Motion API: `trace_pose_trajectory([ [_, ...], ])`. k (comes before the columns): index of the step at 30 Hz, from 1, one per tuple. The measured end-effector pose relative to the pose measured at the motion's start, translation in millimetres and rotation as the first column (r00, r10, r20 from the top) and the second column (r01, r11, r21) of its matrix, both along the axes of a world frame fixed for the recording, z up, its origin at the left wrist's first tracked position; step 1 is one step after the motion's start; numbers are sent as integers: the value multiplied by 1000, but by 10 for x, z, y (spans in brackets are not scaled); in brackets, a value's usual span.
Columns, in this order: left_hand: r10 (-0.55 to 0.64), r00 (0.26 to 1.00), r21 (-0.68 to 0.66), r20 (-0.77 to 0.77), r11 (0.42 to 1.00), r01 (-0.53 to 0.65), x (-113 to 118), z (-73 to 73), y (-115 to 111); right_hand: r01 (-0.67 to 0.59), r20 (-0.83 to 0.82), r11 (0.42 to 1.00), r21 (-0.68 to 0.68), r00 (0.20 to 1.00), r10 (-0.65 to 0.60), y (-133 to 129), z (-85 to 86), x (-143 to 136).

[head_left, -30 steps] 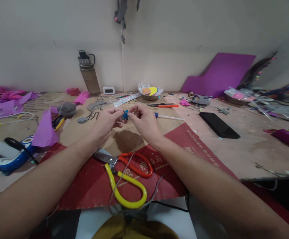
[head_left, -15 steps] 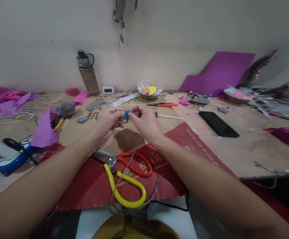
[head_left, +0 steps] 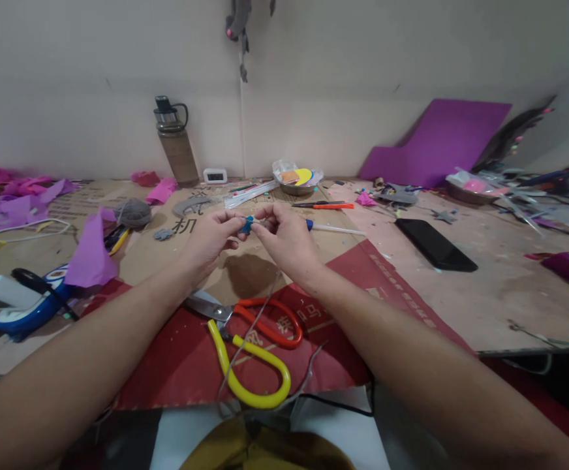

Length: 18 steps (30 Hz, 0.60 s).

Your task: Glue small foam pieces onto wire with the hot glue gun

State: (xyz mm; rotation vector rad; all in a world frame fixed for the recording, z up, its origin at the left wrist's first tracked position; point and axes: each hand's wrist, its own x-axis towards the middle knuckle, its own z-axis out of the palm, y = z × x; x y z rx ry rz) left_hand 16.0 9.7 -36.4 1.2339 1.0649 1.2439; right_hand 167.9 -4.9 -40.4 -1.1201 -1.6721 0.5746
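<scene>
Left hand (head_left: 209,238): pinching blue piece (head_left: 246,226) in fingers
Right hand (head_left: 287,238): gripping its right side with fingers
Blue piece: between both hands, farther than scissors (head_left: 222,313)
Scissors: near, on red cardboard (head_left: 167,365)

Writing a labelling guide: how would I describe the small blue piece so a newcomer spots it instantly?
Find the red printed sheet at the table's near edge, then the brown cardboard just beyond it. Over that cardboard, the left hand and right hand meet. The small blue piece is pinched at their fingertips, unlike the blue-ended white stick just right of them.
</scene>
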Motion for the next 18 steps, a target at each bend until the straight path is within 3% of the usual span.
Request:
trace_pose_trajectory([
  [5, 111, 988, 122, -109, 988, -98, -70, 16, 63, -19, 36, 995, -101, 999, 23, 42, -33, 44],
  [9, 254, 958, 213, -133, 951, -223, -190, 43, 158, -118, 30, 979, -167, 992, 124, 79, -7, 113],
  [12, 334, 939, 221, -87, 925, -309, -294, 65, 236, -180, -106, 945, -275, 982, 156, 44, 106, 182],
  [15, 379, 925, 196, -13, 908, -370, -405, 72, 336, -295, -325, 873, -389, 930, 169, -17, 264, 263],
  [18, 446, 890, 141, 95, 879, -455, -530, 60, 460, -379, -451, 851, -363, 871, 195, -62, 396, 352],
])
